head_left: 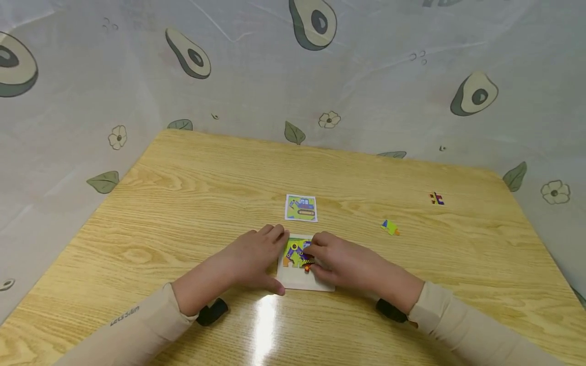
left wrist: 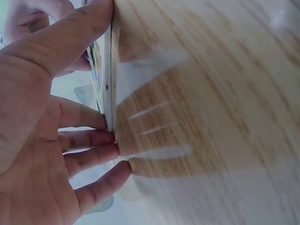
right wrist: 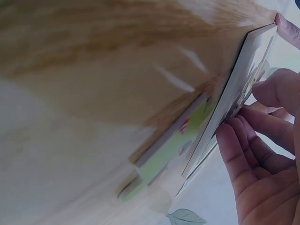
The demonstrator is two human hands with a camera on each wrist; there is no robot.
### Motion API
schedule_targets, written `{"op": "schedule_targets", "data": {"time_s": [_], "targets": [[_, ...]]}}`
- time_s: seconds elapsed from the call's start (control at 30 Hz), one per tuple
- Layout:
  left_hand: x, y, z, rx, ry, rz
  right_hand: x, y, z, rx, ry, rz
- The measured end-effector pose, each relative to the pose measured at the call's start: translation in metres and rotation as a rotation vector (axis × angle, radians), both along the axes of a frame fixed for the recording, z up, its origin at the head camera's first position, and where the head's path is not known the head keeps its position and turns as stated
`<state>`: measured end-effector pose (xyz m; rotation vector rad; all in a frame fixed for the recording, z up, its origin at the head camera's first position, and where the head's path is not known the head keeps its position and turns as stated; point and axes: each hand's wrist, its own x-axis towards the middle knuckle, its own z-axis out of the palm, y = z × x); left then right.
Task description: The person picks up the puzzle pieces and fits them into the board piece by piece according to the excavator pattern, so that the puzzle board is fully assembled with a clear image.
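While the left hand (head_left: 256,258) lies fingers outstretched against the puzzle board (head_left: 298,280), the right hand (head_left: 341,260) pinches a puzzle piece (head_left: 307,269) over it — mostly hidden by fingers; beyond, the farthest loose piece (head_left: 438,199) is too small to read.

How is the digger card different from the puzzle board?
The digger card shows a complete picture; the puzzle board is bare along its bottom. The card is smaller; the board is bigger. Nobody touches the card; the left hand touches the board. Both lie on the wood-grain table.
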<state>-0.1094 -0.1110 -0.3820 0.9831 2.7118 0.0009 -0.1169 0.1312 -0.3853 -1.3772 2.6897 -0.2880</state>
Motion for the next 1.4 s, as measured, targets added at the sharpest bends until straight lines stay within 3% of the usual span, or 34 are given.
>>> {"op": "schedule_targets", "data": {"time_s": [0.5, 0.77, 0.9, 1.27, 1.4], "targets": [[-0.0001, 0.0002, 0.0022, -0.005, 0.004, -0.006, 0.0030, -0.0053, -0.0021, -0.006, 0.047, -0.012], [-0.0002, 0.0000, 0.0022, -0.003, -0.009, 0.004, 0.0032, -0.0091, 0.0024, 0.004, -0.101, -0.078], [-0.0006, 0.0006, 0.0018, -0.008, -0.011, 0.006, 0.0021, -0.0090, 0.0042, 0.011, -0.131, -0.082], [0.0020, 0.0014, 0.0021, -0.002, 0.008, 0.007, 0.0061, -0.0051, 0.0039, 0.021, -0.021, -0.015], [0.0026, 0.0017, 0.0022, 0.001, 0.009, 0.007, 0.0078, -0.0025, 0.0057, 0.039, -0.031, -0.011]]}}
